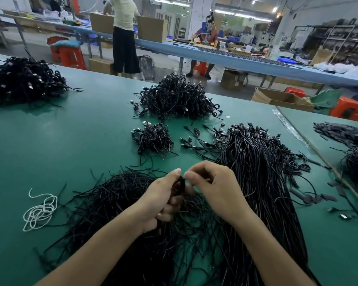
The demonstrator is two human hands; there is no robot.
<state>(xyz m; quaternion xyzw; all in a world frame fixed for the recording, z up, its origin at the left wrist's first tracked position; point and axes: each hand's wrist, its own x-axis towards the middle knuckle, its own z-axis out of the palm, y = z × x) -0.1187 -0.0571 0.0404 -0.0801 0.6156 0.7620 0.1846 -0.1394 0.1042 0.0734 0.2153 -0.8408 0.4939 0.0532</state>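
Note:
My left hand (163, 201) grips a folded black cable (181, 185) upright, thumb on top. My right hand (213, 186) meets it from the right and pinches something black at the cable's top; I cannot tell whether it is a tie or the cable itself. Both hands hover over a loose spread of thin black ties (116, 199) on the green table (70, 145). A long bundle of straight black cables (254, 174) lies right of my hands. A small heap of coiled cables (153, 139) sits just beyond.
A larger heap of coiled cables (178, 98) lies farther back, another heap (23, 81) at far left. White string (39, 211) is tangled at left. More black parts (345, 135) lie on the adjoining table at right. People work at a long bench behind.

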